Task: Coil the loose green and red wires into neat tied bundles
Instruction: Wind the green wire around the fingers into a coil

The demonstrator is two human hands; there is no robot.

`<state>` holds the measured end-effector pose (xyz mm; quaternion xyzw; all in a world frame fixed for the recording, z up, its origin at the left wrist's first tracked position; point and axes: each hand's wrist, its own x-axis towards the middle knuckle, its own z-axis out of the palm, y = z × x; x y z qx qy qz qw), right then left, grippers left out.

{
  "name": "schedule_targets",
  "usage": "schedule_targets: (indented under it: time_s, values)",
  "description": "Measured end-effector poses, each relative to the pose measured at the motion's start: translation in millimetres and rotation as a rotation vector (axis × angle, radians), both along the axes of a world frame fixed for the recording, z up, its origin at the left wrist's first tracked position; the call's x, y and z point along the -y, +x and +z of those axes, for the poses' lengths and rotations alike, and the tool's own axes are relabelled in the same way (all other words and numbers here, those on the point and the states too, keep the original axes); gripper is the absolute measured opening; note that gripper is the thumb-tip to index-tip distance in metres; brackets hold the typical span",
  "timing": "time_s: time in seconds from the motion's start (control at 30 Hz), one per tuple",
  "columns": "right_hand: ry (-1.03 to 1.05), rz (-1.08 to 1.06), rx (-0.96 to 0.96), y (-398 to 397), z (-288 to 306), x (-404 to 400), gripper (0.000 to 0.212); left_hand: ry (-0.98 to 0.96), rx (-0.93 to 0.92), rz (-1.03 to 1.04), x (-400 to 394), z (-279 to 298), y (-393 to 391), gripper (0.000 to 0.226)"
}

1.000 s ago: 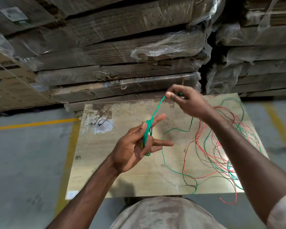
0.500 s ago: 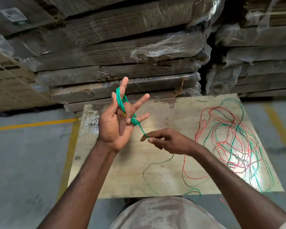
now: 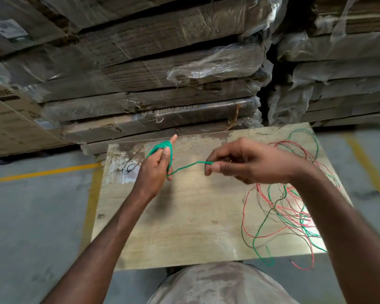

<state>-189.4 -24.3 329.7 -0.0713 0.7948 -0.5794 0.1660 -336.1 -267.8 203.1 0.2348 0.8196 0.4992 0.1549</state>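
A: While a green wire [image 3: 185, 166] is strung between the two hands, how much can be counted as done?

B: Only a start, it is judged. Several turns of green have been wound into a small coil [image 3: 162, 145] around the raised fingers of the left hand [image 3: 155, 170], which is closed on it. No tie is seen on it yet.

A: And the right hand [image 3: 248, 163]?

B: The free run of the same wire is pinched between its thumb and fingertips, just beside the left hand and above the bench [image 3: 184, 216]. The strand is held fairly taut between them.

A: What is left?

B: Most of the work. A loose tangle of red and green wires [image 3: 290, 207] is spread over the right side of the bench, partly hidden by the right forearm, with ends hanging past the near edge. No finished bundle is visible anywhere. The green coil must be completed and tied, and no red wire has been coiled.
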Motion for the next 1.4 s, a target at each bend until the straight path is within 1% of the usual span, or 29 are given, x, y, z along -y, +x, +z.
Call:
schedule_targets:
  time_s: [0.07, 0.13, 0.2, 0.27, 0.37, 0.5, 0.7, 0.8, 0.9, 0.97, 1.07, 1.13, 1.23, 1.3, 1.4]
  values:
    - [0.057, -0.096, -0.096, -8, 6, -11, 0.024, -0.047, 0.009, -0.067, 1, -3, 9, 0.049]
    - [0.105, -0.195, -0.170, -21, 4, -19, 0.024, 0.006, 0.142, -0.139, -3, 0, 24, 0.056]
    - [0.123, -0.276, -0.225, -36, -5, -24, 0.027, 0.094, 0.289, -0.223, -6, 8, 40, 0.056]
    - [0.091, -0.342, -0.237, -51, -17, -29, 0.028, 0.184, 0.405, -0.287, -7, 19, 53, 0.056]
    - [0.030, -0.417, -0.203, -65, -41, -32, 0.026, 0.422, 0.588, -0.311, -9, 40, 69, 0.051]
    - [-0.017, -0.402, -0.110, -66, -73, -20, 0.028, 0.590, 0.696, -0.274, -8, 57, 74, 0.058]
    - [-0.087, -0.314, -0.057, -49, -104, 13, 0.024, 0.793, 0.744, -0.254, -7, 65, 72, 0.057]
    - [-0.075, -0.263, 0.002, -37, -120, 23, 0.023, 0.901, 0.775, -0.224, -7, 72, 63, 0.057]
    - [-0.015, -0.132, 0.067, -22, -128, 31, 0.024, 0.928, 0.745, -0.171, -6, 80, 48, 0.057]
    - [-0.004, -0.065, 0.110, -13, -124, 35, 0.026, 0.910, 0.712, -0.135, -8, 83, 40, 0.056]
    - [0.032, 0.015, 0.127, -6, -110, 40, 0.031, 0.875, 0.650, -0.092, -11, 80, 34, 0.056]
    - [0.028, 0.034, 0.140, -3, -99, 42, 0.032, 0.795, 0.540, -0.052, -14, 75, 29, 0.055]
    - [0.004, 0.043, 0.148, 2, -83, 41, 0.031, 0.658, 0.320, 0.034, -17, 56, 17, 0.053]
    - [0.035, 0.070, 0.153, 2, -72, 40, 0.030, 0.596, 0.212, 0.077, -16, 44, 9, 0.052]
    - [0.089, 0.157, 0.168, 2, -56, 42, 0.030, 0.397, 0.070, 0.118, -14, 31, 5, 0.057]
